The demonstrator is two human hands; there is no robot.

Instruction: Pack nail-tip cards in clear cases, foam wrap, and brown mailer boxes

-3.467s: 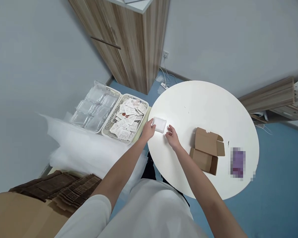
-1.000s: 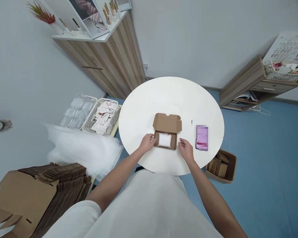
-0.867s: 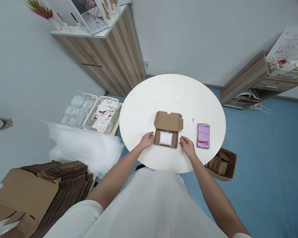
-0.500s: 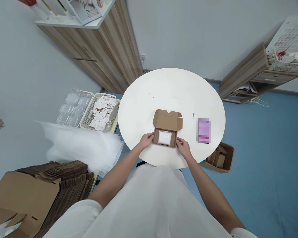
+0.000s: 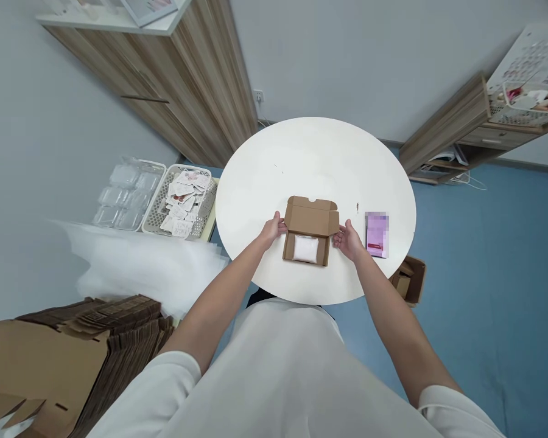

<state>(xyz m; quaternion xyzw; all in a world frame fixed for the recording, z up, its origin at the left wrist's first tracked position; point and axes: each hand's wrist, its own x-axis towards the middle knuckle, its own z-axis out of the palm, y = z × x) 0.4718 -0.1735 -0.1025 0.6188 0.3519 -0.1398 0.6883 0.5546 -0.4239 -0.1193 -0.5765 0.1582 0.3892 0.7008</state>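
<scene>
A small brown cardboard mailer box (image 5: 312, 217) lies on the round white table, its lid raised and leaning back. Inside its tray is a white wrapped packet (image 5: 305, 249). My left hand (image 5: 272, 231) is at the left edge of the lid, thumb up and apart, fingertips at the side flap. On the other side, my right hand (image 5: 348, 239) has its fingers by the right flap, thumb raised. Neither hand closes round the box. To the right lies a purple rectangular item (image 5: 377, 234), partly pixelated.
The round white table (image 5: 315, 158) stands before me. At left are a basket of printed cards (image 5: 182, 204), a basket of clear plastic cases (image 5: 128, 194), white sheets (image 5: 146, 261) and stacked flat cardboard (image 5: 45, 359). A carton (image 5: 415, 283) sits on the floor at right.
Both hands have left the sides of the box's tray and moved up to the lid's side flaps, thumbs now raised. The view has shifted slightly.
</scene>
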